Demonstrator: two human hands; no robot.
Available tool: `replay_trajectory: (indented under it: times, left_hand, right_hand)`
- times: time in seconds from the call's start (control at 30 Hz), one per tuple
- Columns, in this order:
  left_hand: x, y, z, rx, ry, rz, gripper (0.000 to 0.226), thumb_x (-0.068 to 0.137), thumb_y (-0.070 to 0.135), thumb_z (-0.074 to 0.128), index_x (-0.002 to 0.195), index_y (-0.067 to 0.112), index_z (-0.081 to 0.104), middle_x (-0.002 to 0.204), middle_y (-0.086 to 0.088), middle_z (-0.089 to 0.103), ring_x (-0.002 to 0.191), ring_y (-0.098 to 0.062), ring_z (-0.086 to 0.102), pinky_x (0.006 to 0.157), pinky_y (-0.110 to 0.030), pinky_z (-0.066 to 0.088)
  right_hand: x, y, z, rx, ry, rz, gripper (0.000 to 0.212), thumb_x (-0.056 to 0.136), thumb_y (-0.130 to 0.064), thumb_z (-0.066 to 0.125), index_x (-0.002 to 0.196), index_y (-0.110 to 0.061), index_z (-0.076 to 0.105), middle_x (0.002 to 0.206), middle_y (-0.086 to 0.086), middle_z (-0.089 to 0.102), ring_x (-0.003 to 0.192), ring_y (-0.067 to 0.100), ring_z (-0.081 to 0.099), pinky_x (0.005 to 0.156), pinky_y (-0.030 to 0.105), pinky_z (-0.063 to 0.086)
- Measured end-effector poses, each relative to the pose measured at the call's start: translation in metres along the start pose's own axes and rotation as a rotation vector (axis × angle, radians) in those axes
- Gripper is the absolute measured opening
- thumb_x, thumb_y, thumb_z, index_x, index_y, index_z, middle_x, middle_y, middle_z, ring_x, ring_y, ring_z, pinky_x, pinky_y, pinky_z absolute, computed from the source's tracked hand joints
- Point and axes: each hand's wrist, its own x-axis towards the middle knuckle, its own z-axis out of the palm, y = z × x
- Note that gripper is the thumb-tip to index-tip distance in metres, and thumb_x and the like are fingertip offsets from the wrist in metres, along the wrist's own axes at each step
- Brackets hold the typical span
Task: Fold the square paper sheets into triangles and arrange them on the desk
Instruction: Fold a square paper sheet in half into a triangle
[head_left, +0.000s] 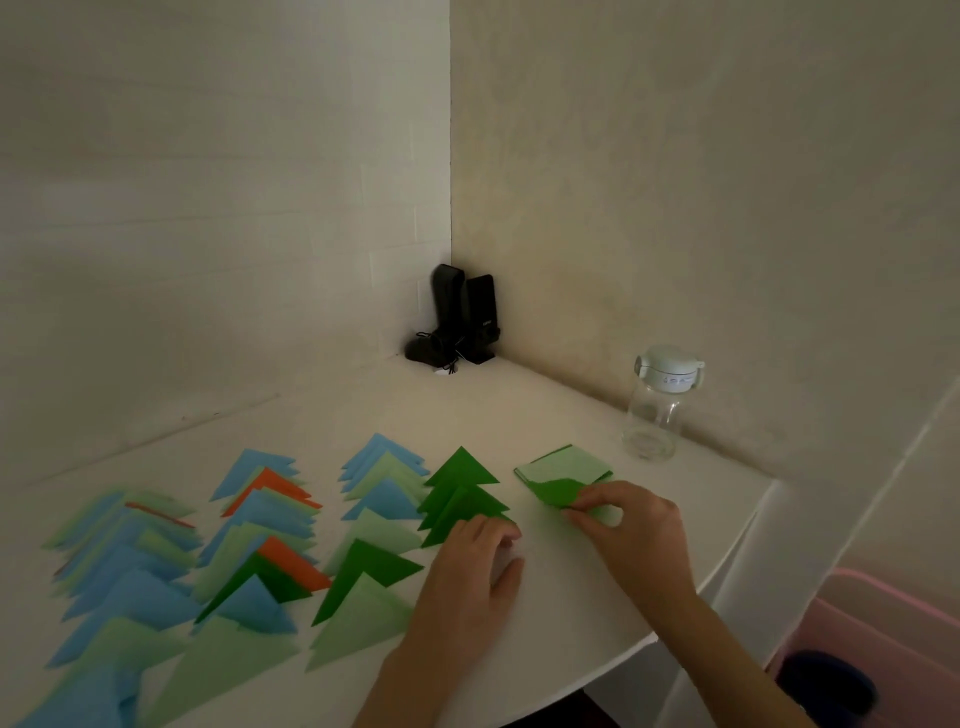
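Note:
Rows of folded paper triangles in blue, light green, dark green and orange lie overlapped across the white desk (571, 597). The rightmost row is dark green triangles (460, 486). My left hand (475, 566) rests flat on that row's near end, fingers together. A small stack of square sheets (563, 463), light green on top, lies to the right. My right hand (631, 525) pinches a dark green sheet (556, 491) lying bent over the stack's near edge.
A clear bottle with a white lid (657, 405) stands at the wall on the right. Two black speakers (460, 317) sit in the far corner. The desk's curved edge runs close on the right; a pink bin (883, 629) is below it.

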Motion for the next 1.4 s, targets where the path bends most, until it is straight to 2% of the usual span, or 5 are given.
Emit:
replay_trajectory:
  times: [0.17,0.3,0.83,1.17,1.4]
  left_hand:
    - [-0.003,-0.004,0.001,-0.014,-0.053,0.058,0.041,0.088,0.022,0.058,0.126,0.033,0.047,0.108,0.017,0.046,0.103,-0.002,0.046,0.084,-0.015,0.039]
    - [-0.002,-0.006,0.004,0.054,-0.053,0.07,0.015,0.087,0.032,0.059,0.101,0.03,0.064,0.099,0.015,0.045,0.093,0.0,0.043,0.079,-0.016,0.04]
    - [0.016,-0.001,0.014,0.036,-0.054,-0.227,0.013,0.078,0.046,0.066,0.079,0.035,0.06,0.084,0.018,0.049,0.085,-0.003,0.044,0.074,-0.022,0.04]
    - [0.017,-0.003,0.012,-0.109,-0.041,-0.263,0.02,0.076,0.026,0.072,0.084,0.038,0.059,0.084,0.017,0.056,0.085,0.0,0.051,0.076,-0.019,0.044]
    - [0.006,-0.002,0.003,-0.283,0.051,-0.196,0.035,0.078,0.001,0.06,0.092,0.032,0.062,0.091,0.018,0.059,0.093,-0.004,0.056,0.078,-0.018,0.045]
  right_hand:
    - [-0.024,-0.005,0.004,-0.097,-0.225,-0.034,0.004,0.07,-0.032,0.079,0.072,-0.03,0.075,0.075,-0.017,0.072,0.071,0.001,0.064,0.075,0.024,0.048]
    - [-0.034,0.005,0.015,-0.094,-0.246,-0.026,0.01,0.072,-0.036,0.077,0.071,-0.027,0.072,0.07,-0.018,0.066,0.068,0.0,0.061,0.07,0.023,0.049]
    - [-0.031,0.003,0.025,-0.069,-0.205,0.119,0.015,0.072,-0.035,0.076,0.077,-0.039,0.062,0.07,-0.022,0.058,0.067,-0.003,0.055,0.059,0.006,0.036]
    - [-0.021,0.018,0.023,0.032,-0.294,0.118,0.026,0.071,-0.014,0.076,0.083,-0.035,0.065,0.076,-0.016,0.065,0.079,0.0,0.057,0.065,0.005,0.04]
    - [-0.03,0.02,0.022,-0.081,-0.212,-0.005,0.013,0.077,-0.035,0.074,0.086,-0.028,0.068,0.081,-0.015,0.057,0.07,0.005,0.055,0.062,0.007,0.038]
